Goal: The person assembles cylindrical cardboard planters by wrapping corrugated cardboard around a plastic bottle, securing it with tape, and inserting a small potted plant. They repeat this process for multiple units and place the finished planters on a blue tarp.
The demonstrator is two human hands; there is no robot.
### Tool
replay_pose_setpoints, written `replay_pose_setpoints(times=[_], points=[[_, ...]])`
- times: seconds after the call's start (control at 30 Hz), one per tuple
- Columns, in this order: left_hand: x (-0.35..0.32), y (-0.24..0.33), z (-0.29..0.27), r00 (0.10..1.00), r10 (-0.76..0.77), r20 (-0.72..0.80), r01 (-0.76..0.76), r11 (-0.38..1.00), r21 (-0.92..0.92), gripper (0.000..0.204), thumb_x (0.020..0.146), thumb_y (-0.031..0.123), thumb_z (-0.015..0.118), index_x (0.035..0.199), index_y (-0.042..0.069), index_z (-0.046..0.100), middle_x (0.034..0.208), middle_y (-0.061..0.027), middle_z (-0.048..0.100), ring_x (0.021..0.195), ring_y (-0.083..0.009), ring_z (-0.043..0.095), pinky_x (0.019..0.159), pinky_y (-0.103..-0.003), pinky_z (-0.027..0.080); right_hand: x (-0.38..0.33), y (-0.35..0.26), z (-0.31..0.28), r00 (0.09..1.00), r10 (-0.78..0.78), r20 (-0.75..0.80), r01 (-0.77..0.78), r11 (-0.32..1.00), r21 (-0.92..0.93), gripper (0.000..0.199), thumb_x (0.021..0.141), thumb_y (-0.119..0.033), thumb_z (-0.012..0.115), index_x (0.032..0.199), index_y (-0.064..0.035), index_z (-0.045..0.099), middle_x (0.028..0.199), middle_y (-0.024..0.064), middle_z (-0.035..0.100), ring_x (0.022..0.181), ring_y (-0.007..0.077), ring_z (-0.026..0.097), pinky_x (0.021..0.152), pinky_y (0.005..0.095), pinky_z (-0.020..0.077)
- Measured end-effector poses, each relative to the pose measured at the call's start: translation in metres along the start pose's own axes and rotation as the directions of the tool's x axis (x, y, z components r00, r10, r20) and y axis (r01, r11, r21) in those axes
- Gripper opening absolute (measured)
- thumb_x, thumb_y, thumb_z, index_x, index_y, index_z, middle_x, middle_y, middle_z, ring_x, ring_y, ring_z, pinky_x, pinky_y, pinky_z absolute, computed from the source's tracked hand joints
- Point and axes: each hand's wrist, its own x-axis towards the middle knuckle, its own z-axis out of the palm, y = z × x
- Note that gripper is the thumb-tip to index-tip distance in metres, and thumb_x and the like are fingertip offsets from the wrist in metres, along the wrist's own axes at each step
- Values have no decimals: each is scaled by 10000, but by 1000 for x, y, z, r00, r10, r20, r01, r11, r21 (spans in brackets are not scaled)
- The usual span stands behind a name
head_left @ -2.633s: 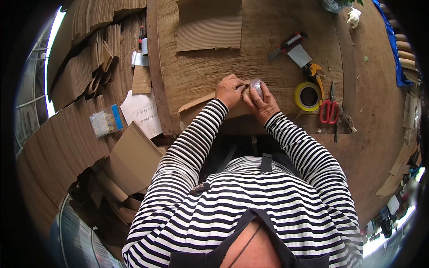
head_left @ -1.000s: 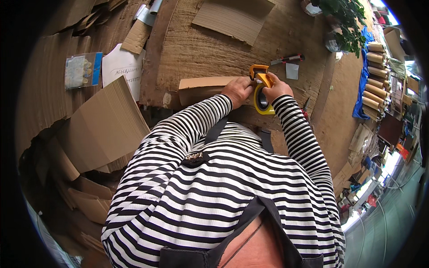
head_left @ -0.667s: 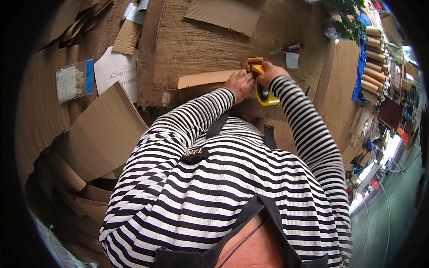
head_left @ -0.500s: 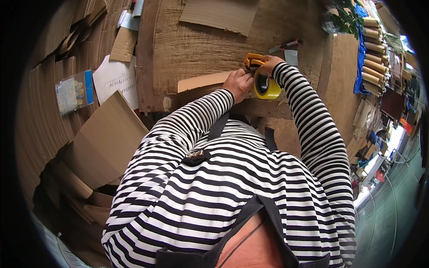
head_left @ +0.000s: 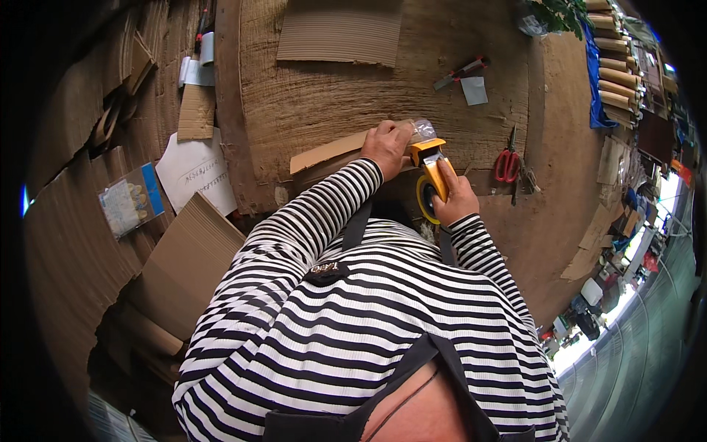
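One left hand (head_left: 389, 147); one right hand (head_left: 456, 199); one tape dispenser (head_left: 434, 163); one blue-edged clear packet (head_left: 131, 202). On the counter (head_left: 294, 96): one pair of red-handled scissors (head_left: 507, 157), one utility knife (head_left: 461, 73), one pale square slip (head_left: 474, 91), one flat corrugated sheet (head_left: 339, 33).

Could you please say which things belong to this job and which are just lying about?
In use:
folded cardboard, under the left hand
yellow tape dispenser, in the right hand
clear plastic, by the cardboard's end

Lying about:
red-handled scissors
utility knife
white paper
corrugated sheet
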Motion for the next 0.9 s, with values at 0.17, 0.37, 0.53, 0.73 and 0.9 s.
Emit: replay_pose_setpoints(times=[0.17,0.37,0.53,0.73,0.9], points=[[0,2,16,992,28,120,-54,974,220,1064,667,392,853,1505,64,287,1531,-139,365,1340,-325,413,1082,-504,325,-2,6,3,999,-37,33,37,999,3,824,742,-236,746,1484,-327,401,984,168,553,873,352,654,792,434,556],[30,18,-4,914,-243,324,161,952,260,1168,593,504,889,1485,69,273,1491,-152,398,1338,-343,419,1059,-507,372,-12,2,-9,997,-74,-14,74,996,42,794,740,-244,713,1474,-317,420,955,176,573,837,356,650,775,431,554],[34,28,-7,891,-330,310,225,917,329,1046,673,492,810,1492,71,315,1457,-184,450,1314,-350,476,1061,-459,422,-64,13,-24,978,-151,-147,178,964,196,737,719,-248,721,1421,-299,504,912,157,580,762,333,643,700,413,553],[37,37,-13,852,-358,382,215,905,368,1180,592,498,864,1518,74,269,1484,-188,413,1343,-341,443,1094,-438,406,-120,79,25,983,-98,-153,132,963,236,797,682,-140,722,1438,-268,501,876,126,542,762,318,613,696,397,534],[72,-6,-22,778,-295,554,232,955,183,1213,553,501,902,1493,12,312,1448,-212,468,1318,-328,478,1099,-386,391,-41,77,64,984,-116,-137,134,982,131,782,691,-215,800,1410,-325,512,923,134,550,764,323,647,696,420,562]])
